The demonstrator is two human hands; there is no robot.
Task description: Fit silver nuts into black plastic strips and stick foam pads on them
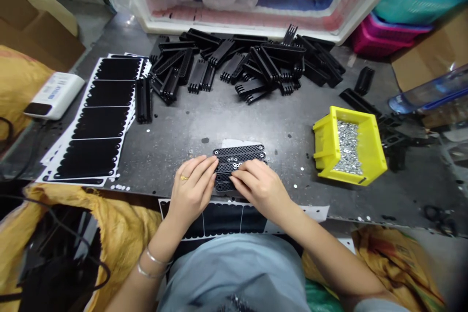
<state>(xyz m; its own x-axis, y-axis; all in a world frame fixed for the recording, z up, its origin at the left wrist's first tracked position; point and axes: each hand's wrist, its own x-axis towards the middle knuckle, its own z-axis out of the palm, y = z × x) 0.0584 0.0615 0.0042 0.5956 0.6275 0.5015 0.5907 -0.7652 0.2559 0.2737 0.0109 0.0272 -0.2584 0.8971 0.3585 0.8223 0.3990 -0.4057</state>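
A black plastic part with a latticed face and long parallel bars lies in front of me near the table's front edge. Several small silvery ring-shaped nuts rest loose on its middle, and others sit at the bar ends. My left hand holds the left end of the part, fingers pressed together. Over its right half is my right hand, thumb and fingertips pinched low against the lattice; whatever is between them is too small to make out. The right hand hides the part's lower right side.
A yellow bin of small metal pieces stands at the right. Black slotted parts are heaped at the back, before a white foam box. Black sticker sheets and a white device lie left. An open yellow sack sits below.
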